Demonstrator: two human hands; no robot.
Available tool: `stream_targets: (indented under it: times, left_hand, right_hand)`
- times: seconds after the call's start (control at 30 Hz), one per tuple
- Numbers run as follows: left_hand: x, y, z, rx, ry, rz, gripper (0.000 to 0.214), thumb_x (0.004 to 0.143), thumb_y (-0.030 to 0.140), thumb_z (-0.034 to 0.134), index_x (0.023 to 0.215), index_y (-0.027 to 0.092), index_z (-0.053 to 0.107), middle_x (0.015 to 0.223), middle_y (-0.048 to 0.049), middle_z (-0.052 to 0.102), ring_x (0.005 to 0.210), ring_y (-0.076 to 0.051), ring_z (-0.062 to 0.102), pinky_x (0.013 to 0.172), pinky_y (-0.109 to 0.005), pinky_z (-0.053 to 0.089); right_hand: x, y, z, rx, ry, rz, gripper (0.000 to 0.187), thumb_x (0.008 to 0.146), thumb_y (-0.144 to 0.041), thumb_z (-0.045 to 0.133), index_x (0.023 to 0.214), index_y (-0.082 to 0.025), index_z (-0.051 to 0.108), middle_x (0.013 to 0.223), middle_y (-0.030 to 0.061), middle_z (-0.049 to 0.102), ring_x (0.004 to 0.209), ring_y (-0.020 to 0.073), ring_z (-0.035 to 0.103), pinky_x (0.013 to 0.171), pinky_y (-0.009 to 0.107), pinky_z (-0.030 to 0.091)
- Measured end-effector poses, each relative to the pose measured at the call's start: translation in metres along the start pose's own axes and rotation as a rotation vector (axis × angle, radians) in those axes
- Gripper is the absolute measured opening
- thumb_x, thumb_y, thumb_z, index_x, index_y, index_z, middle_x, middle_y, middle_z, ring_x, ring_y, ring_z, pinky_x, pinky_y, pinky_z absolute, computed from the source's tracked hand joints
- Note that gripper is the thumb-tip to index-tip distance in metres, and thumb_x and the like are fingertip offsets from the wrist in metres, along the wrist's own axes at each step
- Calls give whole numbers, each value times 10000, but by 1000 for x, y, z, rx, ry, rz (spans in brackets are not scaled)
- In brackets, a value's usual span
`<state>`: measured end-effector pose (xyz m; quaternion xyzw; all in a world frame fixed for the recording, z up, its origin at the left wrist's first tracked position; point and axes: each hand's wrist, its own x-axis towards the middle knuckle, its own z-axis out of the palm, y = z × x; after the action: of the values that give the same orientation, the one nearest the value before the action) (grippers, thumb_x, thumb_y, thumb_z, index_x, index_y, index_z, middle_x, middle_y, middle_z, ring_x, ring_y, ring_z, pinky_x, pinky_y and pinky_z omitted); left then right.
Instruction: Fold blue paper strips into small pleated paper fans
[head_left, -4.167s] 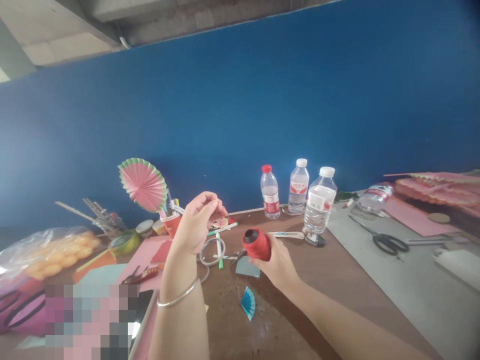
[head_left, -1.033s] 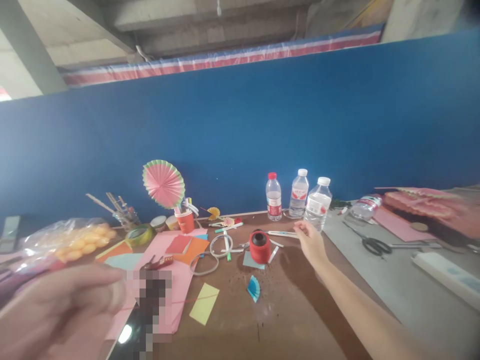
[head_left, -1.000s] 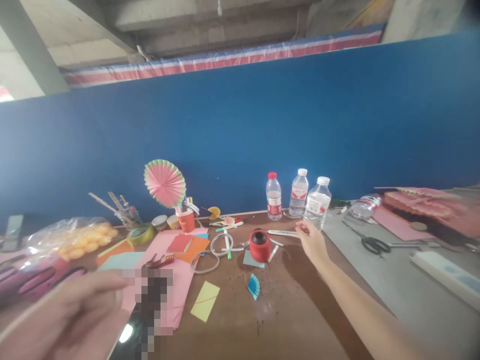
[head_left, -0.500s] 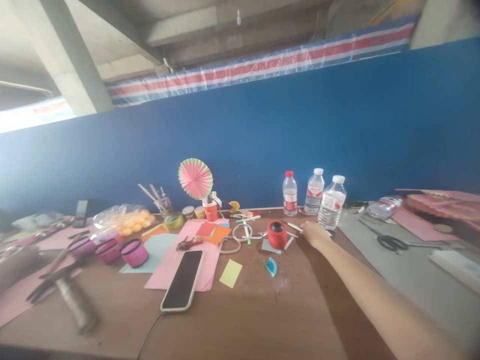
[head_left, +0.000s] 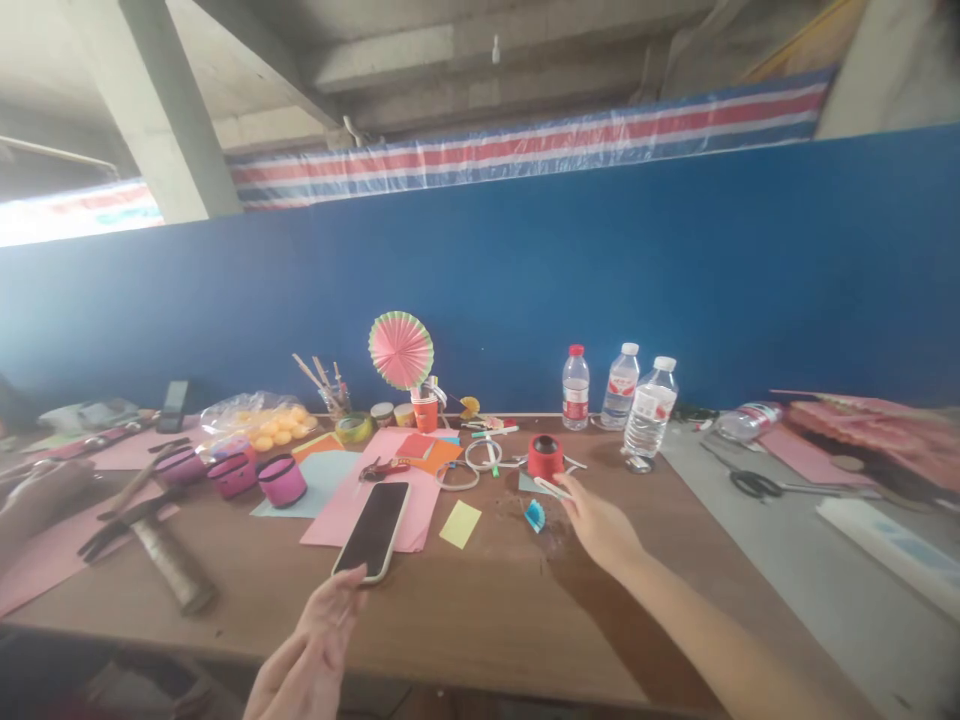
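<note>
My right hand (head_left: pixel 604 525) is closed on a slim white pen (head_left: pixel 551 488), pinched at the fingertips and pointing left. It is just in front of a red tape roll (head_left: pixel 545 457) with a black centre. A small folded blue paper fan (head_left: pixel 535 516) lies to its left. My left hand (head_left: pixel 319 635) is at the table's front edge, its fingers loosely extended and holding nothing visible. Its fingertips overlap the lower end of a phone (head_left: pixel 375 530); whether they touch I cannot tell. The phone lies partly on pink paper (head_left: pixel 326 515). A yellow paper piece (head_left: pixel 460 524) lies between the hands.
Three water bottles (head_left: pixel 649 415) stand at the back right. A pink pleated fan (head_left: pixel 401 350) rises from a red cup (head_left: pixel 424 413). At left are a hammer (head_left: pixel 172 560), purple cups (head_left: pixel 282 481) and another person's hand (head_left: pixel 52 495). Scissors (head_left: pixel 757 485) lie at right.
My right hand has drawn back leftward from beside the bottles, with the white pen in it. My left hand has come into view by the phone. The view has shifted slightly.
</note>
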<state>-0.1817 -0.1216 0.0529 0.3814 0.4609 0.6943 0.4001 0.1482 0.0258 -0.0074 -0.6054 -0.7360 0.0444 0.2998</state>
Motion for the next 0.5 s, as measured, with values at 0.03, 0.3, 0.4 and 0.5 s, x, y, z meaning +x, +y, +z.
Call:
stream_targets:
  times: [0.03, 0.3, 0.4, 0.5]
  left_hand:
    - [1, -1, 6, -112, -18, -7, 146, 568, 353, 709, 677, 260, 682, 1035, -10, 639, 1078, -286, 506, 958, -408, 383]
    - [7, 0, 19, -359, -107, -41, 71, 665, 273, 656, 727, 253, 683, 893, -16, 691, 972, -267, 583, 981, -466, 340]
    - [8, 1, 17, -352, -106, -45, 84, 655, 251, 664, 737, 242, 684, 895, -27, 691, 964, -259, 587, 982, -449, 343]
    - [7, 2, 16, -338, -107, -63, 66, 658, 250, 664, 712, 216, 680, 886, -36, 692, 949, -248, 595, 974, -431, 358]
  right_hand:
    - [-2, -6, 6, 24, 8, -26, 370, 848, -236, 339, 1202, -315, 413, 1011, 17, 632, 784, 204, 632, 614, 302, 455]
    - [-15, -41, 19, 218, -30, -161, 464, 804, -153, 368, 1241, -298, 423, 1109, 13, 608, 945, 204, 599, 766, 341, 480]
    - [-34, -59, 15, 285, -28, -218, 475, 812, -149, 367, 1258, -308, 401, 1165, 1, 575, 1005, 187, 571, 836, 335, 463]
    - [-51, -80, 12, 288, -20, -272, 450, 806, -155, 394, 1230, -297, 438, 1125, 8, 599, 973, 189, 585, 839, 324, 468]
